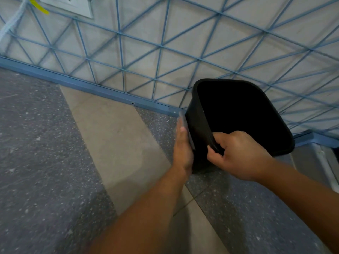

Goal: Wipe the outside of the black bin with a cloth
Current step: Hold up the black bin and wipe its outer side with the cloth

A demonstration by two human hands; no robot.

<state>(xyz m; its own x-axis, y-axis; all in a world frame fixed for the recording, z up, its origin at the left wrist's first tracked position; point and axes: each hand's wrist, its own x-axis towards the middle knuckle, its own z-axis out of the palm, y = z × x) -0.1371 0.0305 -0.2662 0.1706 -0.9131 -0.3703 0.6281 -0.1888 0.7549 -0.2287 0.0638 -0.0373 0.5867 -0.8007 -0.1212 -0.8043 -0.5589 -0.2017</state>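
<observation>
Hands meet at the near side of the black bin (238,114), which stands right of the frame's centre, tilted, with its open mouth turned toward the camera and its inside dark. The right hand (236,154) comes in from the lower right of the frame on a bare forearm and grips the near rim of the bin, its fingers curled over the edge into the inside and its thumb on the outer wall. The left hand (183,151) reaches up from the bottom centre of the frame and lies flat against the bin's left outer wall, fingers straight and together. Between that palm and the wall sits a thin grey cloth (184,123), blurred, its upper edge showing just above the fingertips.

The bin rests on the floor (45,162), close to the wall. The floor is dark speckled stone crossed by a pale beige band that runs from the frame's centre to the bottom. Along the foot of the wall runs a blue strip (73,83). A blue wire grid (159,45) of crossing diagonals covers the pale wall over the upper half of the frame. At the upper left, a white plate (73,5) is fixed to the wall, with a yellow tag (39,6) and a pale cord (12,24) beside it.
</observation>
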